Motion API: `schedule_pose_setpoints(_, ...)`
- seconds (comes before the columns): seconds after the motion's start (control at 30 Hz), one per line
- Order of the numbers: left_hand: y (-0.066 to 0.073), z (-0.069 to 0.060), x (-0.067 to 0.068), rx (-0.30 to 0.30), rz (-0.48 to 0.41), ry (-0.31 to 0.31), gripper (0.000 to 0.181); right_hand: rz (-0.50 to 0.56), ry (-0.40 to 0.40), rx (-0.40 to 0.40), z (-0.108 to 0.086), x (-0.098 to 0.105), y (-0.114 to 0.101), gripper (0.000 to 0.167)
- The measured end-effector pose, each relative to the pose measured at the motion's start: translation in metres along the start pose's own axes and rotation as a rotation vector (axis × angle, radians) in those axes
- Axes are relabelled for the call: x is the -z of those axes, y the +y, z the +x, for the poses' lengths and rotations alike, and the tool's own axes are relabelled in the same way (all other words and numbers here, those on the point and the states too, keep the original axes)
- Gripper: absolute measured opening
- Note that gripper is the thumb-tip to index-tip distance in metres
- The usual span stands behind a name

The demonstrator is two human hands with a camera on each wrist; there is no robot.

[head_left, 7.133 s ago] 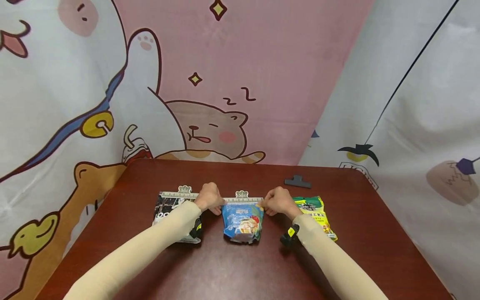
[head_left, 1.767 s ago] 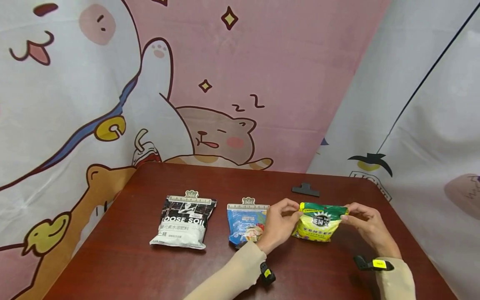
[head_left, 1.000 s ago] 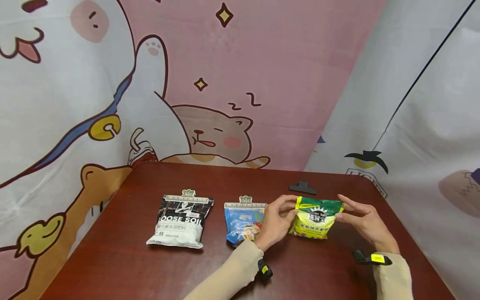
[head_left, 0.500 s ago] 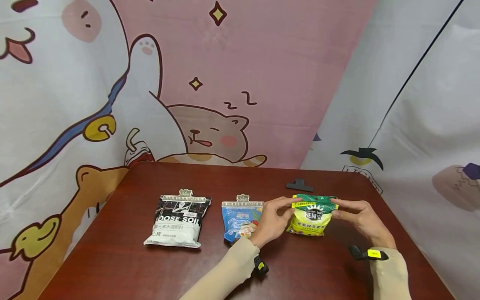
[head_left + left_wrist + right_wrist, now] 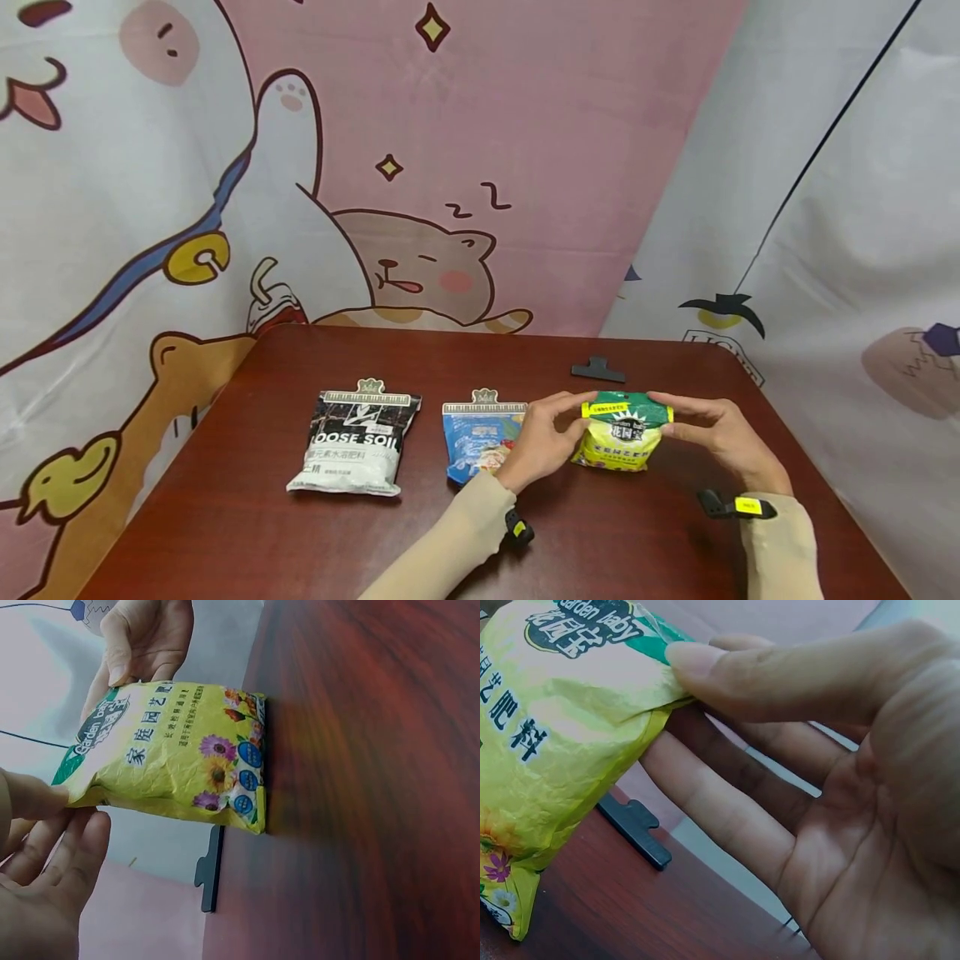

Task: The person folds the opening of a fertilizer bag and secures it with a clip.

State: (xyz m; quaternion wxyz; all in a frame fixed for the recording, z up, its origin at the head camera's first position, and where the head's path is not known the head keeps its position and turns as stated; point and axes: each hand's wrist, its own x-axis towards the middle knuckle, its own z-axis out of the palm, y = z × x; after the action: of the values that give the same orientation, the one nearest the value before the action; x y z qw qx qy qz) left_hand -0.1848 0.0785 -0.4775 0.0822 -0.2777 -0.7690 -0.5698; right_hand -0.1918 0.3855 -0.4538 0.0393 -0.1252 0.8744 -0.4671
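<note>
Between both hands stands a yellow and green fertilizer bag (image 5: 621, 437), upright, its lower end at the tabletop. My left hand (image 5: 546, 439) pinches its upper left edge between thumb and fingers. At the upper right edge, my right hand (image 5: 729, 437) pinches it the same way. The right wrist view shows the right thumb (image 5: 705, 664) on the bag's front, with the other fingers behind. Flowers are printed low on the bag's face (image 5: 172, 750). Beyond the bag lies a black clip (image 5: 597, 370), touched by neither hand.
On the brown table (image 5: 300, 550), a black and white soil bag (image 5: 356, 446) lies at the left, a patterned clip (image 5: 370, 392) along its top. A blue bag (image 5: 480, 442) with a similar clip (image 5: 485, 402) is partly hidden behind my left hand. A printed cloth (image 5: 525, 167) hangs behind.
Earlier both hands were at the blue bag's clip; now they hold the yellow and green bag. Over the last second the bag's top was folded slightly and the right fingers moved inward along it.
</note>
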Motion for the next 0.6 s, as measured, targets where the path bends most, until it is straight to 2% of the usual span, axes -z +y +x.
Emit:
schedule_pose_setpoints(0.3,-0.0004,0.0013,0.0009,0.035,0.094,-0.035,0.035,-0.038,-0.019,-0.027,0.0007,-0.0012,-0.0052,0.047)
schedule_pose_setpoints(0.6,-0.0009,0.0016,0.0011,0.000,0.171,-0.041,0.028,-0.037,-0.052,-0.037,0.0016,-0.0019,-0.0069,0.037)
